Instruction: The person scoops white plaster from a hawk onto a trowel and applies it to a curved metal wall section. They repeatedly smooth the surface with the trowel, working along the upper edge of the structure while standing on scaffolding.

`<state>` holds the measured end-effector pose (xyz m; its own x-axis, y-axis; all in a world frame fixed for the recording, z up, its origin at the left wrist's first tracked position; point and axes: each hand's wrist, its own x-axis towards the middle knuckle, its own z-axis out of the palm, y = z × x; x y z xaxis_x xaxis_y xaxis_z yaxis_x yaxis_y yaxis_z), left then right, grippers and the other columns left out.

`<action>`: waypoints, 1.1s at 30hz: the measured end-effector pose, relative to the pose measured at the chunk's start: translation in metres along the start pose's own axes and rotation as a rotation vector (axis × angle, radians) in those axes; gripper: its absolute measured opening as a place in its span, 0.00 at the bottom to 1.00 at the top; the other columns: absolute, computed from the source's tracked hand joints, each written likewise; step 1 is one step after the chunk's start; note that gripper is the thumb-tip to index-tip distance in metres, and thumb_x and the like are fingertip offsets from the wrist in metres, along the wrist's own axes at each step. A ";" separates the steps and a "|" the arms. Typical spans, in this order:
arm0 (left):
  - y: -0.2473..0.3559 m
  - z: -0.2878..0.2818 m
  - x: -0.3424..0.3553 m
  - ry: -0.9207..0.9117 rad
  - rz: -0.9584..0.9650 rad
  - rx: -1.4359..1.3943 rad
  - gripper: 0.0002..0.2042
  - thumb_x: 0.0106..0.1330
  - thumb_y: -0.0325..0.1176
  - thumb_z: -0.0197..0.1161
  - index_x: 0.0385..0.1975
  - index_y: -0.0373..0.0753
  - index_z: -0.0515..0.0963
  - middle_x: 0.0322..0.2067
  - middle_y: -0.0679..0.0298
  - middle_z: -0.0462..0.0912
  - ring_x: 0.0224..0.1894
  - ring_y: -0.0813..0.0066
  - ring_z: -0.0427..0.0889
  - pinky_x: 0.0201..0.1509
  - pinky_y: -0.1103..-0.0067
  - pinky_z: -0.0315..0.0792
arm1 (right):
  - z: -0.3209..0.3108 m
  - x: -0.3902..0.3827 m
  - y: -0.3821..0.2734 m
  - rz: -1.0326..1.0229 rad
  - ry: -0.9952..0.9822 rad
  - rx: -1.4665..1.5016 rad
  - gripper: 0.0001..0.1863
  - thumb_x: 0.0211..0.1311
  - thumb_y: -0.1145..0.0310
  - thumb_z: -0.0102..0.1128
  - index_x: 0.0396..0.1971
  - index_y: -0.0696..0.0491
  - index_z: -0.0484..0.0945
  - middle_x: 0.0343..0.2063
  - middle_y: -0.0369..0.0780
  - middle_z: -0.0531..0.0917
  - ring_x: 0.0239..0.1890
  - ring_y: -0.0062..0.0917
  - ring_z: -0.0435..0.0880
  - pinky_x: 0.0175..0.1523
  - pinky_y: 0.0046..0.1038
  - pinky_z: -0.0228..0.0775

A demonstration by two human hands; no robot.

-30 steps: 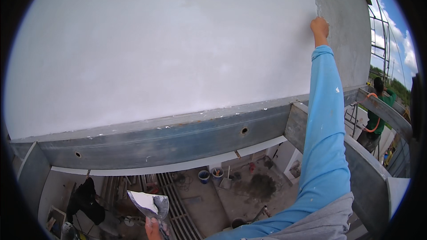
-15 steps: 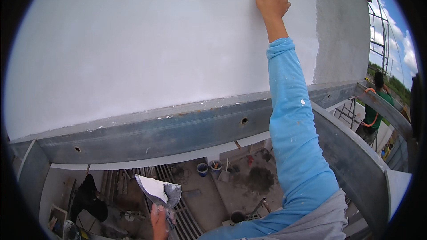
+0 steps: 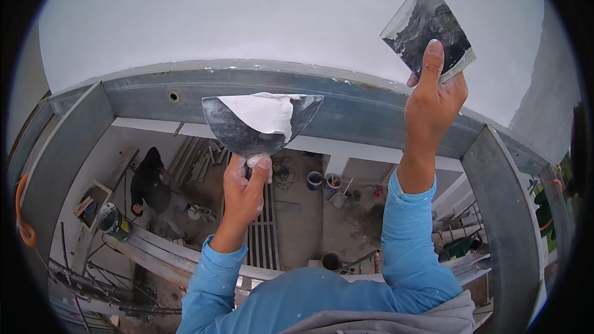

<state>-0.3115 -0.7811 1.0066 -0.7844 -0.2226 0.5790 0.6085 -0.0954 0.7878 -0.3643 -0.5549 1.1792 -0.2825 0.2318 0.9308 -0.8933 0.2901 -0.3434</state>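
My left hand (image 3: 246, 187) is closed round the handle of a wide putty knife (image 3: 247, 133), its blade raised and partly covered with white putty (image 3: 266, 113). Higher up and to the right, my right hand (image 3: 435, 100) grips a dark square-edged scraper blade (image 3: 428, 28) smeared with putty, the thumb lying flat along its face. That blade appears in front of the white-coated wall (image 3: 260, 18); whether it touches cannot be told. Both blades are apart from each other.
A grey steel beam (image 3: 352, 111) runs along the wall's foot, with cross beams (image 3: 504, 210) at the right and left (image 3: 65, 167). Far below are a floor with buckets (image 3: 315, 179), a bucket on a plank (image 3: 113, 221) and a person in dark clothes (image 3: 154, 188).
My right hand has come down from high on the wall, turning its blade face toward me. My left hand has lifted the putty knife higher. The view has shifted to the right and downward.
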 end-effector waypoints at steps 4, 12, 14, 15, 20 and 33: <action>0.008 -0.014 0.002 0.123 -0.001 0.057 0.12 0.70 0.36 0.61 0.42 0.33 0.76 0.30 0.68 0.76 0.31 0.83 0.70 0.34 0.82 0.65 | 0.018 -0.099 -0.023 0.516 -0.009 0.503 0.10 0.67 0.70 0.57 0.43 0.60 0.76 0.30 0.37 0.81 0.26 0.16 0.79 0.23 0.22 0.72; -0.015 -0.068 0.004 0.216 0.330 0.453 0.24 0.61 0.21 0.62 0.59 0.40 0.74 0.42 0.56 0.81 0.36 0.68 0.78 0.44 0.76 0.71 | 0.053 -0.156 -0.043 1.064 -0.362 0.965 0.15 0.64 0.70 0.57 0.47 0.61 0.73 0.36 0.41 0.82 0.30 0.20 0.82 0.24 0.24 0.72; -0.007 -0.082 0.010 0.188 0.530 0.643 0.26 0.57 0.19 0.63 0.59 0.41 0.75 0.40 0.56 0.81 0.35 0.67 0.77 0.41 0.76 0.71 | 0.057 -0.157 -0.039 1.101 -0.402 0.989 0.15 0.64 0.69 0.57 0.47 0.61 0.73 0.37 0.41 0.83 0.29 0.20 0.82 0.24 0.24 0.71; -0.004 -0.085 0.013 0.176 0.635 0.735 0.27 0.56 0.18 0.64 0.59 0.41 0.75 0.39 0.56 0.81 0.34 0.66 0.77 0.40 0.75 0.71 | 0.058 -0.157 -0.036 1.115 -0.424 1.003 0.15 0.64 0.69 0.57 0.47 0.61 0.73 0.37 0.41 0.83 0.29 0.20 0.82 0.24 0.24 0.71; 0.012 -0.099 0.012 0.096 0.696 1.023 0.31 0.44 0.20 0.66 0.53 0.51 0.80 0.26 0.61 0.74 0.28 0.63 0.75 0.32 0.73 0.69 | 0.057 -0.160 -0.029 1.218 -0.461 1.038 0.14 0.64 0.68 0.57 0.46 0.59 0.73 0.36 0.40 0.82 0.31 0.20 0.82 0.27 0.26 0.71; -0.036 -0.106 -0.002 -0.029 0.039 0.658 0.20 0.70 0.34 0.58 0.58 0.33 0.67 0.34 0.66 0.74 0.28 0.82 0.70 0.32 0.83 0.66 | 0.016 -0.063 0.004 0.853 -0.115 1.190 0.15 0.65 0.68 0.57 0.50 0.53 0.70 0.38 0.36 0.80 0.36 0.22 0.79 0.31 0.30 0.67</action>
<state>-0.3186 -0.8802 0.9549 -0.7719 -0.1870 0.6076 0.4431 0.5271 0.7251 -0.3561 -0.5834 1.1214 -0.8357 -0.1531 0.5274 -0.1842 -0.8266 -0.5319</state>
